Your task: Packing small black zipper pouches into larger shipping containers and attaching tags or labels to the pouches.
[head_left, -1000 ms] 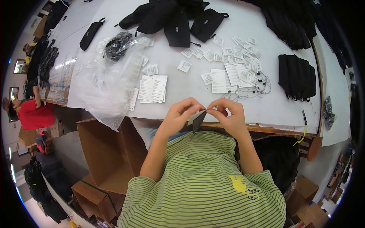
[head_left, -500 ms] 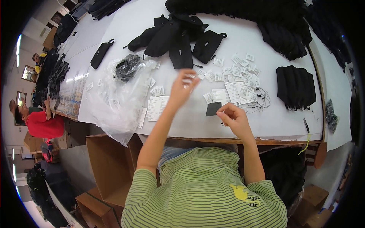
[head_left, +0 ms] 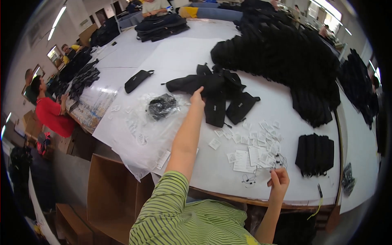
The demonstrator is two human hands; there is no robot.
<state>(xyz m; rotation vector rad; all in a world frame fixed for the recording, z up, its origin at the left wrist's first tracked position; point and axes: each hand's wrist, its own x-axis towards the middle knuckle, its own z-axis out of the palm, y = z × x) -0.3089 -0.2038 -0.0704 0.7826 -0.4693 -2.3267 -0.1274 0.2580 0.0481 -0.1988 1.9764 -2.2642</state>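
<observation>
My left arm stretches forward over the table, and my left hand [head_left: 197, 97] is closed at the near edge of a black zip pouch [head_left: 182, 84] in a loose pile. More black pouches [head_left: 215, 110] fan out beside it, some with small white print. Nearer my body on the right, the fingers of my right hand [head_left: 279, 179] are pinched together. A small dark bit shows at its fingertips, too small to name. Just beyond that hand lie thin black cords [head_left: 280, 161] and white printed leaflets [head_left: 244, 161]. Small white labels [head_left: 261, 136] are scattered further off.
A clear plastic bag [head_left: 141, 134] holding a black bundle lies left. One pouch [head_left: 138, 81] sits apart. A row of black pouches [head_left: 314, 154] and snips [head_left: 319, 191] are at right; a large black heap [head_left: 277, 53] lies behind. An open carton [head_left: 108, 192] stands below the table edge.
My left hand has reached forward to the pouch pile. My right hand has moved right, and the dark card it held no longer shows. The view has tilted up toward the far side.
</observation>
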